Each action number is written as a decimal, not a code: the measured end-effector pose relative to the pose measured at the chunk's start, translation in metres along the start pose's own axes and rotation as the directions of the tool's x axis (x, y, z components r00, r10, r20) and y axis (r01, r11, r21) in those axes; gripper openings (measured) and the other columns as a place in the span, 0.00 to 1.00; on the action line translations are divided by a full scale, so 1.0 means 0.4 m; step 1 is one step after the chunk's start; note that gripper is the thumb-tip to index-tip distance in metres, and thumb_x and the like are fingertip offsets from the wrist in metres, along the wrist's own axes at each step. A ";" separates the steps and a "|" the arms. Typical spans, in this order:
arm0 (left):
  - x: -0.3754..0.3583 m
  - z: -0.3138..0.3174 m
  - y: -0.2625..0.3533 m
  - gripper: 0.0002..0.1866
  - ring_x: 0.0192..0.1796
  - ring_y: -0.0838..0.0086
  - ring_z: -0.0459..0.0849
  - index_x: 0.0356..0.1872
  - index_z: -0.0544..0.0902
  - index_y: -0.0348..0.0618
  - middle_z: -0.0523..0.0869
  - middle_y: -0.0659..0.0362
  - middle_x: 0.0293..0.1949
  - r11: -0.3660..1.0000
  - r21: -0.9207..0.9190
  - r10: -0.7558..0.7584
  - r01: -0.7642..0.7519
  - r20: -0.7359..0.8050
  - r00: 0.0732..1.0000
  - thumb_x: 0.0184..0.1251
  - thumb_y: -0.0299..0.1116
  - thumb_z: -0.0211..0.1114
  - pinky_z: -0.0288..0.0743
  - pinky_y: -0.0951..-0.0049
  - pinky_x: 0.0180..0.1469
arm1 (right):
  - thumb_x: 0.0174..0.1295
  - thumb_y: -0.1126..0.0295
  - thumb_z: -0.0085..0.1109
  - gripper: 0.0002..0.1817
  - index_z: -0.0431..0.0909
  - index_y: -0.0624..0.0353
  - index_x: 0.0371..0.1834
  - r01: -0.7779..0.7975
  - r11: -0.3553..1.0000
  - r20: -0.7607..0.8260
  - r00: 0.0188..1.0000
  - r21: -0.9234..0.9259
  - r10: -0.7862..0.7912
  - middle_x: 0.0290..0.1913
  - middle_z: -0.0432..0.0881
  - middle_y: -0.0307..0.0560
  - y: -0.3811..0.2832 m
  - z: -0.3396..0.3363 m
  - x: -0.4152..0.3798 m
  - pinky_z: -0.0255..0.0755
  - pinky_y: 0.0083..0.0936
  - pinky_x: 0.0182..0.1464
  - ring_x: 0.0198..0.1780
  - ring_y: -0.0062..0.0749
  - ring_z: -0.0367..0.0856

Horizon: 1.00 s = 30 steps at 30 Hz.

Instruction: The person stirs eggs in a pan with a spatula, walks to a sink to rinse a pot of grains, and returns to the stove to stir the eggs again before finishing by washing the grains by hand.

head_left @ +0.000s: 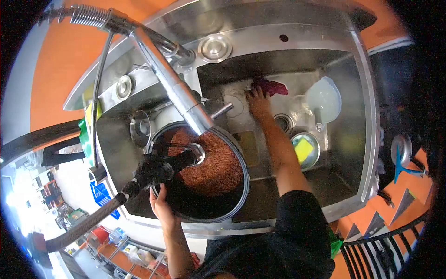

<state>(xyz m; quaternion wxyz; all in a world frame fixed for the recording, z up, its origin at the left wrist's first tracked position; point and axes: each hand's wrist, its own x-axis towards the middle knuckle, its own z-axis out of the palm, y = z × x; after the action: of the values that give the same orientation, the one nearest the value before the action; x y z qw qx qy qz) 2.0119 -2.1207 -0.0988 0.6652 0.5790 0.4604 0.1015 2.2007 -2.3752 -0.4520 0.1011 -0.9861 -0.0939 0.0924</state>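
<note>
My left hand [161, 205] grips the near left rim of a large round pot [245, 186], with the thumb over the edge. Loose reddish-brown grains [211, 169] fill part of the pot, and its near side is in dark shadow. Across the sink, my right hand [259, 100] reaches to the basin floor. Its fingers are closed at the left end of a crumpled dark red cloth [273, 87]; the fingertips are partly hidden. Over the pot hangs the black spray head [160, 168] of a tall metal faucet [172, 88].
The right basin [344, 153] holds a pale translucent bowl [324, 100], a drain [282, 122] and a metal bowl [317, 158] with a yellow sponge [303, 149]. A metal strainer lid [214, 48] lies on the back ledge. Right of the sink stands a black rack [385, 246].
</note>
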 end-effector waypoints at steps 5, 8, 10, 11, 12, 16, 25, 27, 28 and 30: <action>0.001 -0.018 0.001 0.12 0.41 0.73 0.80 0.49 0.76 0.41 0.82 0.59 0.42 0.998 0.047 -0.039 0.041 -0.053 0.998 0.65 0.27 0.57 0.73 0.73 0.45 | 0.60 0.59 0.54 0.27 0.66 0.57 0.61 -0.270 0.939 0.144 0.942 -0.214 0.303 0.67 0.61 0.52 0.063 -0.157 -0.143 0.53 0.55 0.63 0.70 0.47 0.54; 0.007 -0.029 -0.005 0.14 0.41 0.74 0.80 0.51 0.76 0.41 0.82 0.60 0.42 1.000 -0.004 -0.030 0.030 0.024 0.999 0.66 0.28 0.57 0.73 0.73 0.45 | 0.60 0.59 0.56 0.26 0.67 0.61 0.59 -0.377 0.914 0.029 0.926 0.150 0.378 0.61 0.68 0.55 0.097 -0.230 -0.115 0.58 0.45 0.63 0.65 0.47 0.62; 0.013 -0.034 -0.013 0.14 0.42 0.74 0.80 0.52 0.76 0.41 0.82 0.61 0.42 0.997 -0.072 -0.034 0.041 0.103 0.994 0.67 0.28 0.56 0.73 0.74 0.46 | 0.62 0.57 0.53 0.24 0.69 0.65 0.54 0.009 0.632 -0.287 0.896 0.775 0.339 0.45 0.77 0.59 -0.014 -0.443 -0.113 0.66 0.40 0.56 0.52 0.53 0.74; 0.012 -0.034 -0.009 0.14 0.42 0.74 0.80 0.52 0.76 0.41 0.82 0.61 0.42 0.996 -0.080 -0.029 0.038 0.104 0.994 0.67 0.28 0.56 0.73 0.74 0.46 | 0.61 0.57 0.54 0.25 0.69 0.64 0.54 0.232 0.528 -0.452 0.826 0.817 0.336 0.44 0.77 0.58 -0.111 -0.587 -0.136 0.65 0.41 0.56 0.50 0.51 0.75; 0.007 -0.031 -0.003 0.13 0.42 0.74 0.80 0.52 0.76 0.41 0.82 0.61 0.42 0.995 -0.069 -0.063 0.070 0.101 0.993 0.67 0.28 0.55 0.73 0.73 0.46 | 0.60 0.56 0.55 0.25 0.69 0.64 0.54 0.445 0.410 -0.589 0.724 0.797 0.360 0.43 0.78 0.58 -0.183 -0.702 -0.163 0.65 0.41 0.55 0.47 0.49 0.76; 0.015 -0.040 0.005 0.16 0.45 0.69 0.79 0.54 0.74 0.40 0.81 0.57 0.45 0.984 0.028 -0.178 0.176 0.096 0.979 0.68 0.34 0.55 0.72 0.69 0.48 | 0.57 0.52 0.57 0.27 0.71 0.63 0.52 0.524 0.817 -0.780 0.605 0.240 -0.159 0.40 0.80 0.52 -0.340 -0.931 -0.198 0.62 0.42 0.54 0.44 0.42 0.77; 0.034 -0.066 0.004 0.20 0.47 0.68 0.77 0.54 0.73 0.38 0.79 0.55 0.47 0.963 0.186 -0.226 0.195 0.164 0.960 0.68 0.40 0.56 0.71 0.67 0.50 | 0.60 0.48 0.53 0.23 0.77 0.54 0.47 0.311 0.950 -0.594 0.758 -0.035 -0.270 0.38 0.82 0.45 -0.230 -0.994 -0.172 0.60 0.43 0.53 0.47 0.40 0.76; 0.038 -0.070 -0.003 0.19 0.46 0.70 0.76 0.53 0.74 0.38 0.79 0.57 0.46 0.974 0.113 -0.217 0.195 0.240 0.946 0.68 0.40 0.55 0.71 0.67 0.48 | 0.62 0.50 0.52 0.23 0.77 0.57 0.49 0.388 0.921 -0.609 0.739 0.036 -0.288 0.42 0.81 0.46 -0.215 -0.992 -0.150 0.59 0.41 0.55 0.49 0.41 0.75; 0.044 -0.072 -0.009 0.19 0.46 0.70 0.76 0.53 0.74 0.38 0.79 0.57 0.46 0.976 0.103 -0.212 0.192 0.239 0.948 0.68 0.40 0.55 0.71 0.67 0.48 | 0.61 0.54 0.54 0.20 0.76 0.55 0.48 0.380 0.923 -0.667 0.674 -0.055 -0.317 0.39 0.80 0.46 -0.226 -1.004 -0.154 0.65 0.40 0.49 0.45 0.40 0.77; 0.052 -0.076 -0.019 0.18 0.45 0.72 0.76 0.53 0.74 0.39 0.80 0.58 0.46 0.975 0.109 -0.212 0.192 0.220 0.952 0.68 0.39 0.55 0.70 0.68 0.48 | 0.61 0.57 0.55 0.18 0.76 0.56 0.48 0.536 0.802 -0.744 0.642 0.262 -0.187 0.39 0.80 0.48 -0.286 -1.046 -0.185 0.67 0.37 0.46 0.42 0.40 0.78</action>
<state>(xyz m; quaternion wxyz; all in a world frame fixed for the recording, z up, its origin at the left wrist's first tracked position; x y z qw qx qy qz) 1.9983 -2.0885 -0.1127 0.6955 0.5649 0.4407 -0.0549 2.1944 -2.3566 -0.0123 0.3757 -0.8532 -0.2267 -0.2819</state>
